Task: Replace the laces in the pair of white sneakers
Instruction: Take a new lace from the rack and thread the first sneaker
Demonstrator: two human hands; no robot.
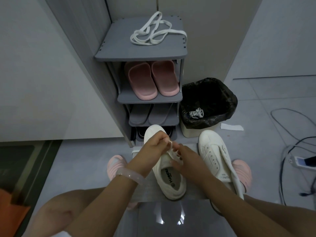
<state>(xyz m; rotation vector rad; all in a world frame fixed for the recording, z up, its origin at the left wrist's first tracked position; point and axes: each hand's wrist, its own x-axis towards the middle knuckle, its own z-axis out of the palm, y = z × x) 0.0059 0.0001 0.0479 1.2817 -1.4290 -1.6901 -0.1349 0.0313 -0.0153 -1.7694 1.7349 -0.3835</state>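
Observation:
A white sneaker (169,177) lies on the floor in front of me, toe pointing away. My left hand (154,142) pinches a loop of its white lace (171,147) above the tongue. My right hand (183,159) holds the same lace lower down, over the eyelets. The second white sneaker (217,154) lies to the right with bare eyelets. A loose white lace (157,29) lies tangled on top of the grey shoe rack (119,52). Another bunched white lace (196,113) sits inside the bin.
The rack holds pink slippers (151,79) and grey slippers (150,115) on lower shelves. A bin with a black liner (208,93) stands right of the rack. Cables (290,139) and a phone (301,161) lie on the floor at right. A paper strip (231,126) lies behind the bin.

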